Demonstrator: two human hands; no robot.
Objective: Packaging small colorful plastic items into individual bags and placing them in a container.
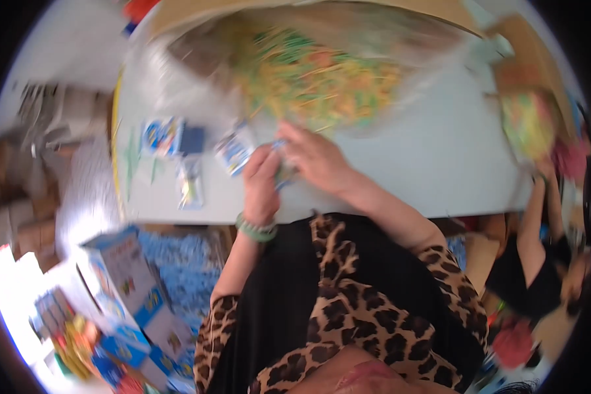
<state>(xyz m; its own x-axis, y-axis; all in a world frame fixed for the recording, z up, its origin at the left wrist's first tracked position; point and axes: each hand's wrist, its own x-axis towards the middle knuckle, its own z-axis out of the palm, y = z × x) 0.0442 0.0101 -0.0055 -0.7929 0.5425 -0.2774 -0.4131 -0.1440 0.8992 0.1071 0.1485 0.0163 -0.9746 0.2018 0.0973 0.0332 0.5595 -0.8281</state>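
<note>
Both hands meet near the table's front edge, over a small blue-and-clear packet [282, 176], which is blurred. My left hand [262, 180], with a green bangle at its wrist, is closed with fingers around the packet's left side. My right hand [315, 157] pinches at its top and right side. Just left of my hands lies a blue-and-white printed packet [235, 151]. Beyond my hands, many thin green, yellow and orange plastic pieces [322, 82] lie heaped in a clear plastic liner [433, 59]; motion smears them.
On the table's left are printed packets [162, 136], a dark blue card [192, 140], a small clear bag [189, 186] and green strips [131, 161]. A cardboard box edge [400, 8] borders the heap. At right, another person's hands [544, 167] are near a yellow-green bag [530, 125].
</note>
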